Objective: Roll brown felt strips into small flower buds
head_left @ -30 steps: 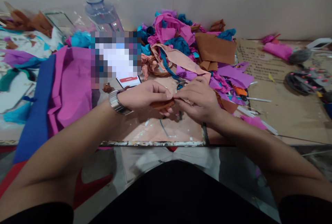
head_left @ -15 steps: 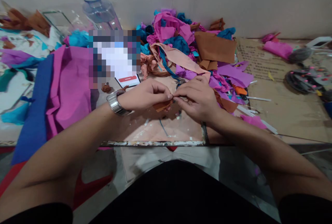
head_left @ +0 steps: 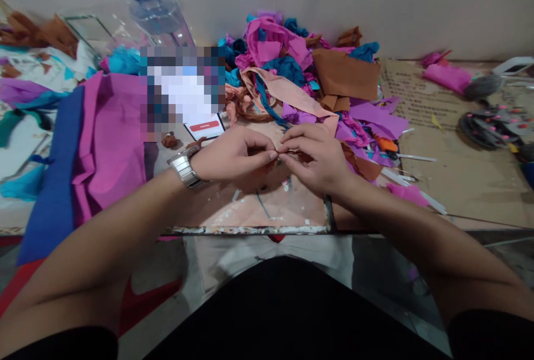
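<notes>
My left hand (head_left: 233,155), with a metal watch (head_left: 186,167) on its wrist, is closed with thumb and forefinger pinched together. Opposite it, my right hand (head_left: 316,158) pinches too, its fingertips meeting those of the left. Between them is a small piece of brown paper (head_left: 270,167), mostly hidden by the fingers. Just behind the hands lie a peach paper strip (head_left: 287,92) and a twisted blue paper strip (head_left: 267,103). A phone (head_left: 204,128), partly blurred out, lies beyond my left hand.
A clear bottle (head_left: 161,20) with a white cap stands at the back. Crumpled coloured paper (head_left: 279,43) is heaped behind my hands. Folded pink paper (head_left: 117,126) lies left. A pincushion (head_left: 492,126) with pins sits on cardboard (head_left: 442,182) to the right.
My fingertips stay together in nearly the same place. The brown paper, which hung below my left fingers, now shows less and has turned up behind them.
</notes>
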`<action>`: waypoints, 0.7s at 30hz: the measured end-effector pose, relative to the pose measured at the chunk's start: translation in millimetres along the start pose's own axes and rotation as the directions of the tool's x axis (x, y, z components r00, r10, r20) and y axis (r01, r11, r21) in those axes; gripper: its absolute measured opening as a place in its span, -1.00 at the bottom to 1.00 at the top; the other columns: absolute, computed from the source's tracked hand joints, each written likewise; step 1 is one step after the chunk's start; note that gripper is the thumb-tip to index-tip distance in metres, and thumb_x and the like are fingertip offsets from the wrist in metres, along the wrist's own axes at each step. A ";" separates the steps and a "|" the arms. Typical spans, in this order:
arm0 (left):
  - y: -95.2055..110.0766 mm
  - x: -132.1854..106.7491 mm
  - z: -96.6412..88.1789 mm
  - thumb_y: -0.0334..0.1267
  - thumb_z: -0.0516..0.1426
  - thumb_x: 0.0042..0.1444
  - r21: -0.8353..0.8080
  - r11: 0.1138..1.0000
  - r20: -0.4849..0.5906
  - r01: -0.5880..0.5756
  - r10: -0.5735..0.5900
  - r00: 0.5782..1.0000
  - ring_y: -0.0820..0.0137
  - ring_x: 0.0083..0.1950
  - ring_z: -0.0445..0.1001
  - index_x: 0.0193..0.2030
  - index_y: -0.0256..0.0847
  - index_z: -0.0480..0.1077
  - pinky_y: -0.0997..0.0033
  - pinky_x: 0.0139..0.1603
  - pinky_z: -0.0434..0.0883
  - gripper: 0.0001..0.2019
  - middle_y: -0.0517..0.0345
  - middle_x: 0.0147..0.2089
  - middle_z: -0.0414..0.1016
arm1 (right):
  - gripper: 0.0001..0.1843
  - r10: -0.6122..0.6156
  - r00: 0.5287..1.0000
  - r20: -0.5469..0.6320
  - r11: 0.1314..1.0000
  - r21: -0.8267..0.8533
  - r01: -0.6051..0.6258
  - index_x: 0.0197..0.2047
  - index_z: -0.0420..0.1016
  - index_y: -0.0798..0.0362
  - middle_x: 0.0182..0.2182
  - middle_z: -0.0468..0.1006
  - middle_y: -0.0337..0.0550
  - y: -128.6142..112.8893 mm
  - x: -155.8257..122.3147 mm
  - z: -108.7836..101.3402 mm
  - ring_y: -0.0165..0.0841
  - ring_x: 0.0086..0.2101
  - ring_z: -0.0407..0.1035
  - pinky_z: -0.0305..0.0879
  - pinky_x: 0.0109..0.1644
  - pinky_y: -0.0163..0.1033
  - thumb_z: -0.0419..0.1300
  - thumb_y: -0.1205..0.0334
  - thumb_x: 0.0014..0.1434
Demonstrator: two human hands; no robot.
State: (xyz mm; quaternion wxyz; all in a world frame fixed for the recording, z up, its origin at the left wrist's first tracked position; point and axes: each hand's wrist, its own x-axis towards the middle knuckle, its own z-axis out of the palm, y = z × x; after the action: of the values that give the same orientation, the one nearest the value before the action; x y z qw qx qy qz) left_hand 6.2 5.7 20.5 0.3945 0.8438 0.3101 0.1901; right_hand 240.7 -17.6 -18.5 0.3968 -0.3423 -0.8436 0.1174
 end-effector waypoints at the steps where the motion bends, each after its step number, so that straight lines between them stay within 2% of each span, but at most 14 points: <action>1: -0.3 0.1 0.2 -0.23 0.16 0.32 -0.005 1.000 0.000 0.009 -0.009 1.000 0.56 -0.46 0.38 -0.34 -0.27 0.57 0.57 -0.40 0.26 -0.75 0.25 -0.47 0.54 | -0.95 -0.005 1.000 0.005 1.000 -0.012 0.005 -0.18 0.60 -0.06 -0.10 0.68 -0.14 0.1 0.0 -0.2 -0.19 -0.06 0.53 0.27 0.07 0.01 0.28 0.23 0.33; 5: -2.7 0.3 1.6 -0.24 0.18 0.30 -0.058 0.997 -0.008 0.049 -0.050 0.999 0.55 -0.46 0.42 -0.31 -0.28 0.59 0.58 -0.40 0.29 -0.78 0.22 -0.46 0.57 | -0.93 -0.039 0.999 0.027 0.998 -0.057 0.041 -0.18 0.60 -0.05 -0.10 0.68 -0.13 0.1 0.1 -1.2 -0.18 -0.05 0.53 0.23 0.11 0.03 0.26 0.24 0.35; 11: -3.6 0.5 2.6 -0.23 0.20 0.29 -0.053 0.999 -0.044 0.011 -0.013 0.999 0.56 -0.49 0.36 -0.26 -0.27 0.61 0.58 -0.43 0.26 -0.80 0.23 -0.48 0.54 | -0.93 -0.064 0.998 0.011 0.995 -0.073 0.064 -0.19 0.59 -0.01 -0.11 0.68 -0.13 0.2 0.3 -1.4 -0.20 -0.07 0.54 0.22 0.11 0.03 0.27 0.24 0.36; 21: -2.5 -0.8 6.3 -0.17 0.17 0.34 0.148 0.988 -0.112 -0.050 0.067 0.991 0.53 -0.47 0.37 -0.23 -0.25 0.61 0.52 -0.40 0.23 -0.76 0.22 -0.45 0.55 | -0.97 0.093 0.995 0.035 0.976 0.194 -0.098 -0.21 0.60 -0.01 -0.15 0.64 -0.10 2.0 3.2 0.1 -0.23 -0.13 0.54 0.42 0.01 -0.08 0.31 0.25 0.31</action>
State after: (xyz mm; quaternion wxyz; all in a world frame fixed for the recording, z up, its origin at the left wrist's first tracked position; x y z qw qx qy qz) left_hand 8.3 2.9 14.6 0.3075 0.8665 0.3206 0.2277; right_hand 240.2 -14.0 -17.6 0.4117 -0.3401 -0.8156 0.2228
